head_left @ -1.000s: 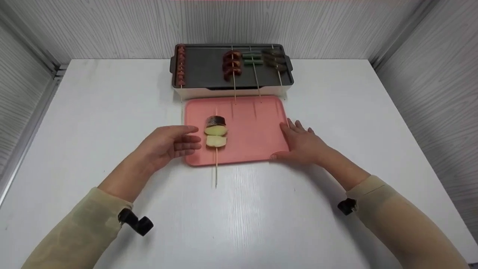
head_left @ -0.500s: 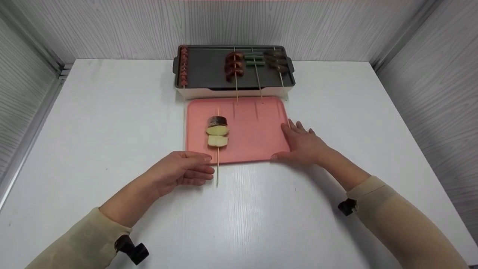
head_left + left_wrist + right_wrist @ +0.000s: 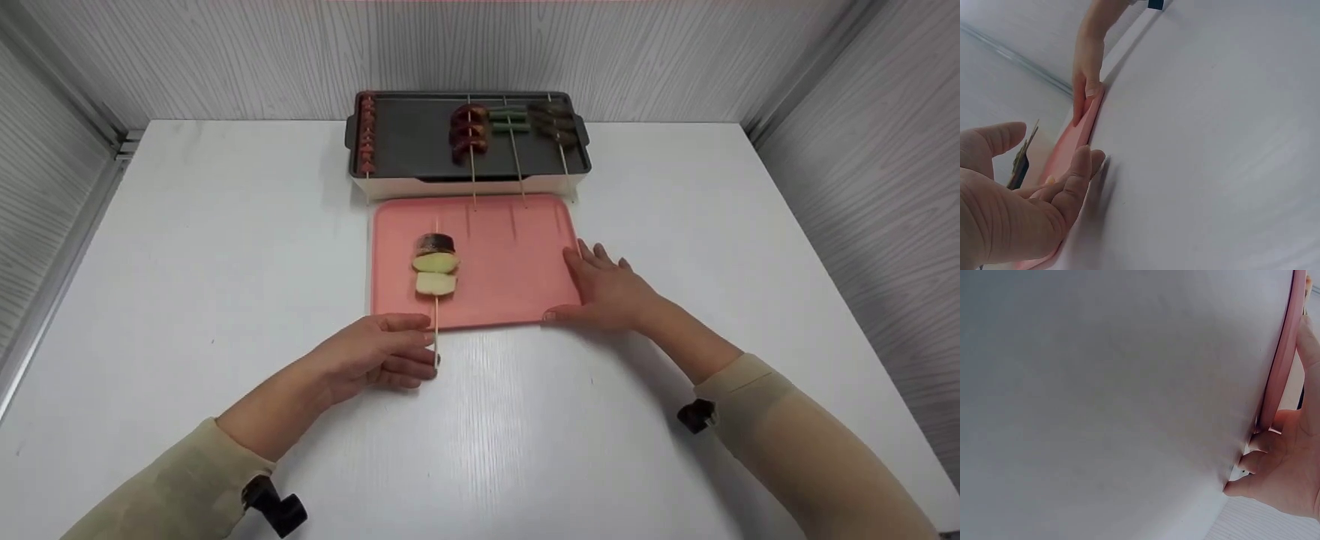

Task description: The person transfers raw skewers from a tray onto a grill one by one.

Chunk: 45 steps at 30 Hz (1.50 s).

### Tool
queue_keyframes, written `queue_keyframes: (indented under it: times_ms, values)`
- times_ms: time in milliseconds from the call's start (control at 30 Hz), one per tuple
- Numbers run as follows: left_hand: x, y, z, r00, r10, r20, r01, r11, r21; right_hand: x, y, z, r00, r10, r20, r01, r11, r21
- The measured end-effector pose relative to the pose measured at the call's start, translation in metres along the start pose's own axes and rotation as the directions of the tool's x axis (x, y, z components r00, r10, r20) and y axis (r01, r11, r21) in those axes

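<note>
In the head view a skewer point(image 3: 436, 283) with two pale slices and one dark-skinned piece lies on the left part of a pink tray point(image 3: 510, 277). Its bare stick runs out over the tray's front edge. My left hand point(image 3: 386, 352) is at that stick, fingertips beneath or beside it; the left wrist view has the thumb apart from the fingers. At the tray's front right corner rests my right hand point(image 3: 611, 292), thumb along the front rim and fingers spread at the right side. The right wrist view finds its fingertips point(image 3: 1235, 488) on the table, against the tray's edge.
Behind the tray stands a dark grill plate point(image 3: 412, 135) on a white base. A thin red skewer point(image 3: 367, 135) lies at its left; red-brown point(image 3: 469, 133), green point(image 3: 510, 120) and brown point(image 3: 553, 124) skewers lie at its right, sticks overhanging the tray. Grey panels enclose the table.
From beside the food pieces, my left hand has moved toward me and slightly right, reaching the skewer's bare stick. The right hand stays at the tray's corner.
</note>
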<state>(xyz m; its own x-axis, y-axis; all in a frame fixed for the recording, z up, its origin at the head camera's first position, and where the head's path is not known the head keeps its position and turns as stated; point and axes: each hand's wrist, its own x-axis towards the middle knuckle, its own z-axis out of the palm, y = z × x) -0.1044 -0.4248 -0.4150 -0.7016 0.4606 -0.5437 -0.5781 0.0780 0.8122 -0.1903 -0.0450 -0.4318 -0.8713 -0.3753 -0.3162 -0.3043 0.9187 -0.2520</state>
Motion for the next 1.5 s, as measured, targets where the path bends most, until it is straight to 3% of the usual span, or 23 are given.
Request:
queue_keyframes:
  times_ms: [667,1500]
  values:
    - [0.0081,-0.0085,0.0041,0.999,-0.003,0.041,0.009,0.990,-0.144,0.0004,0.0005,0.0005,1.000,-0.011,-0.016,0.011,1.000,-0.002]
    - [0.0065,-0.0069,0.0004,0.997,0.042,0.066,-0.034,0.992,-0.119,0.0028,0.0012,0.0018,1.000,0.003,-0.002,-0.003,1.000,-0.007]
